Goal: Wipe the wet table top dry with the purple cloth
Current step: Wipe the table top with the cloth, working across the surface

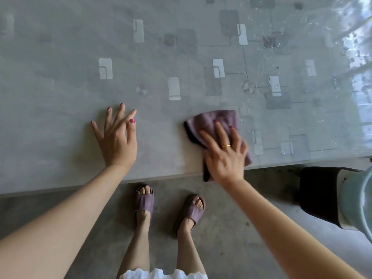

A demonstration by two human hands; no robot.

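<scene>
The purple cloth (pixel 209 122) lies bunched on the grey patterned table top (pixel 161 57), close to the near edge, with one corner hanging over that edge. My right hand (pixel 225 156) presses flat on the cloth, fingers spread, a gold ring on one finger. Left of it, my left hand (pixel 116 137) rests on the bare table with fingers spread and holds nothing. Water drops and streaks glisten on the right part of the table (pixel 281 43); the left part looks dull and matt.
The table's near edge (pixel 100 183) runs across the view, with a concrete floor (pixel 231 228) below it. My feet in purple slippers (pixel 144 200) stand by the edge. A black stool and a pale green bucket (pixel 356 200) sit at the right, under the table's corner.
</scene>
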